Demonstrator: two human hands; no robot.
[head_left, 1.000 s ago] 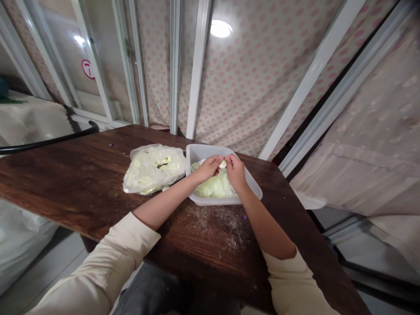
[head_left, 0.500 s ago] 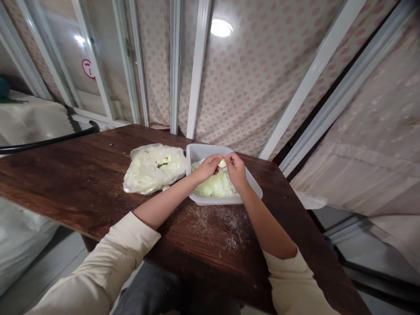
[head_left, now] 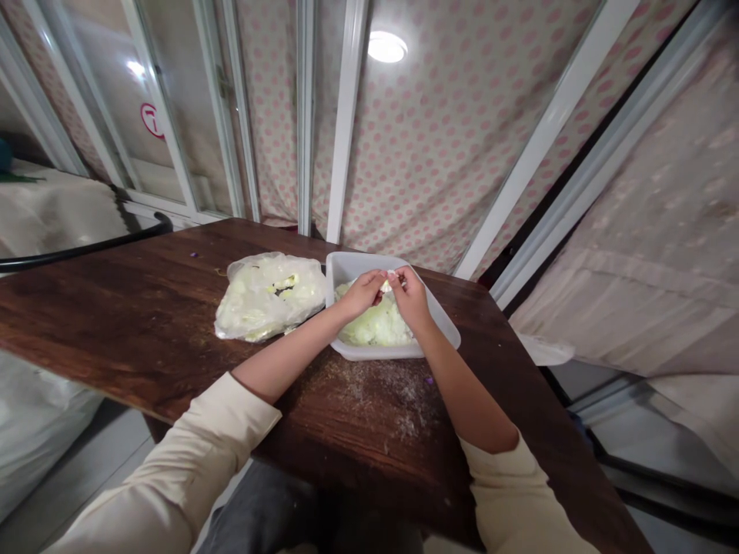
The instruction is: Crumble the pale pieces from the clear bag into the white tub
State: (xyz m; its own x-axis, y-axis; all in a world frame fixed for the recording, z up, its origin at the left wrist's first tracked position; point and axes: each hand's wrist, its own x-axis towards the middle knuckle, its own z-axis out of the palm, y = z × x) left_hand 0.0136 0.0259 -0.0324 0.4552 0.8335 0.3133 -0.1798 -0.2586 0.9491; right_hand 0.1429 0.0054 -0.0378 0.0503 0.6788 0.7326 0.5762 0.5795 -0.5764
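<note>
Both hands are raised over a white plastic tub (head_left: 452, 332), their fingertips close together. Pinched between them is a small pale yellow-white piece (head_left: 386, 285), too small to name exactly. My left hand (head_left: 365, 292) is closed on its left side, and my right hand (head_left: 411, 298) is closed on its right. Fluffy pale green-white pieces (head_left: 378, 323) lie in the tub below. Left of the tub, a clear plastic bag (head_left: 248, 296) holds similar pale pieces, with a torn opening on top.
The tub and bag stand on a dark brown wooden table (head_left: 173, 323). White crumbs (head_left: 398, 400) are scattered in front of the tub. Behind the table are framed glass panels and a pink-dotted curtain (head_left: 439, 154). A black curved rail (head_left: 86, 250) runs at the left.
The fingers have shifted slightly around the small piece, and more of its white part shows. The view has moved a little; the tub and bag stay in place.
</note>
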